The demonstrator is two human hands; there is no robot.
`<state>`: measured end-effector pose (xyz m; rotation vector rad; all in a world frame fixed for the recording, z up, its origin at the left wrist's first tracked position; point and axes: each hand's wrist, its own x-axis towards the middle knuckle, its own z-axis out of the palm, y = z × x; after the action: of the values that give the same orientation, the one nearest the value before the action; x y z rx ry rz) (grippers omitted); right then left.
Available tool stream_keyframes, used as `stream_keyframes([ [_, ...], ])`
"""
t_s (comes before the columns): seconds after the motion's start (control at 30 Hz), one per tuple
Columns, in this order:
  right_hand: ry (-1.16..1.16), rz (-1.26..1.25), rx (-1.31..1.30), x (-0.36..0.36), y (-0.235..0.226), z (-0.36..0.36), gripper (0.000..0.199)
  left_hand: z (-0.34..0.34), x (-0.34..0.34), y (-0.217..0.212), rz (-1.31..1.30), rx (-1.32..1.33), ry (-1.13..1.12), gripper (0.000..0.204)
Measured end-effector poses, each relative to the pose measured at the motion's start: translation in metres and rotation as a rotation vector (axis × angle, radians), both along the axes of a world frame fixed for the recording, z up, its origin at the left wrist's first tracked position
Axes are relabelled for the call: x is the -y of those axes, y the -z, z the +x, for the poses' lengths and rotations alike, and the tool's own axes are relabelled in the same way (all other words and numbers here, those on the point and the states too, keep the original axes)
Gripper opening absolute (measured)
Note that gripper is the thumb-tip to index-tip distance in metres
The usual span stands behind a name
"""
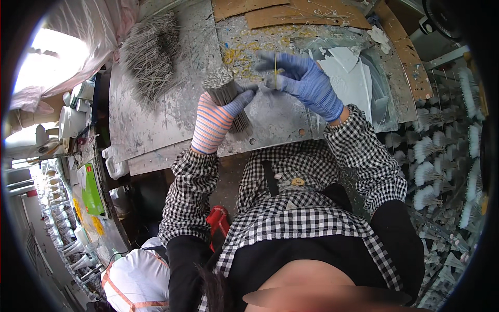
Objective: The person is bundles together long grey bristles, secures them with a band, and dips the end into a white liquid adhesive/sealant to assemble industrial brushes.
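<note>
My left hand (217, 118), in a pink-and-blue striped glove, is wrapped around a thick bundle of grey bristles (224, 89) held upright over the metal workbench (156, 114). My right hand (303, 79), in a blue glove, hovers just right of the bundle's top. Its fingers are spread and its thumb and forefinger pinch a thin yellowish band (275, 65) that stands up between them. The two hands almost touch at the fingertips.
A loose pile of grey bristles (152, 52) lies at the bench's far left. Cardboard sheets (306, 15) sit at the back, white torn scraps (345, 67) to the right. Racks of finished white brush tufts (442, 156) fill the right side. A red object (218, 221) sits below the bench.
</note>
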<state>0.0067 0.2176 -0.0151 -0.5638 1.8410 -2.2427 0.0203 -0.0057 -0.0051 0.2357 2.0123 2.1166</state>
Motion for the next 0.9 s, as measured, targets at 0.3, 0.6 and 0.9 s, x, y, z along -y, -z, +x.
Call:
stream_keyframes([
  [0.3, 0.229, 1.001, -0.069, -0.003, -0.008, -0.046, 0.076, 0.042, -0.023, -0.004, -1.110, -0.623, 0.289, 0.041],
  [0.6, -0.016, 0.478, -0.416, 0.041, -0.028, 0.016, 0.046, 0.021, 0.006, 0.036, -0.532, -0.747, 0.378, 0.024],
  [0.9, -0.249, -0.296, 0.410, -0.005, 0.031, -0.020, 0.034, 0.042, -0.024, 0.006, -0.370, -0.272, 0.324, 0.027],
])
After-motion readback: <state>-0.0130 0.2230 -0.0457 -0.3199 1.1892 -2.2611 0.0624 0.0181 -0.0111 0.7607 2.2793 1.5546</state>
